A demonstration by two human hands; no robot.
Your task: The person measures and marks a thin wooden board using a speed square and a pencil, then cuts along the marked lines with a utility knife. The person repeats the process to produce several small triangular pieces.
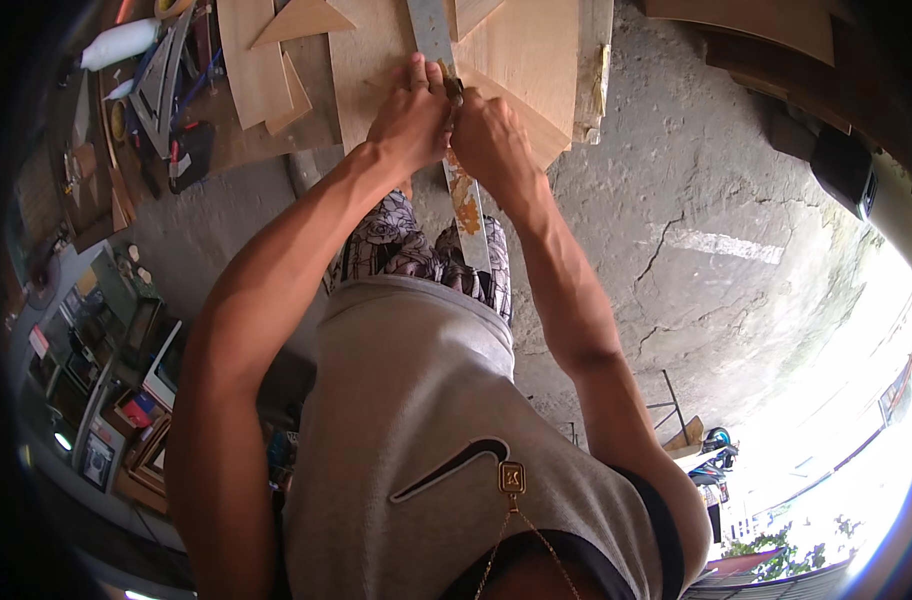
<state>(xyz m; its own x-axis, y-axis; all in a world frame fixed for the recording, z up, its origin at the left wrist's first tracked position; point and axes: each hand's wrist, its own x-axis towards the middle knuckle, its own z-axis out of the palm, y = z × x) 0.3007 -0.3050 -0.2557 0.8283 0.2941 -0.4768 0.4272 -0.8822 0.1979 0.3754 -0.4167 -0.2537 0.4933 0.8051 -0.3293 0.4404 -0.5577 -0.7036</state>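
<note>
A long worn metal straightedge, blotched with orange and white, runs over the plywood sheet and past the table's near edge toward my lap. My left hand presses on it, fingertips forward on the metal and the wood. Against its right side my right hand is closed in a fist. Between the two hands shows a small dark tool, held in my right fingers. Its kind is mostly hidden by the hands. Thin triangular wood pieces lie at the far left of the sheet.
On the left of the bench lie a white bottle, a grey triangular frame and several hand tools. More wood offcuts stick out past the right side. Cracked concrete floor spreads to the right, with a dark box-like object beyond.
</note>
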